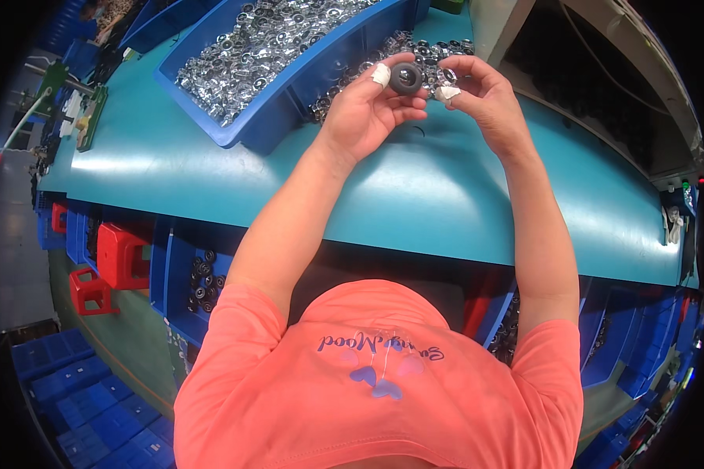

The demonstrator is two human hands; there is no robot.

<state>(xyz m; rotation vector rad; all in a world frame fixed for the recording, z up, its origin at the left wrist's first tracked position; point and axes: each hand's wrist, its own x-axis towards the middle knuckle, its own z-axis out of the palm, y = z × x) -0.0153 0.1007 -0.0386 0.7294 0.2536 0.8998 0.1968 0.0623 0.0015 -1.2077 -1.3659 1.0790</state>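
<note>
Above the far part of the teal table, my left hand [365, 113] grips a small black wheel [406, 78] with a shiny hub between thumb and fingers. White tape wraps its thumb. Just to the right, my right hand [489, 105] pinches a small shiny wheel hub [447, 76] between its taped thumb and the fingers. The two pieces are close but apart. Behind both hands lies a loose pile of shiny hubs [434, 51], partly covered by my fingers. A large blue bin [270, 117] full of similar silvery hubs [266, 55] stands to the left of the pile.
The teal table [438, 199] curves across the view. A pale machine housing [594, 117] with a dark opening stands at right. Under the table are blue bins [181, 258], some holding black wheels [205, 281]. Red stools [121, 256] and stacked blue crates [94, 406] stand at left.
</note>
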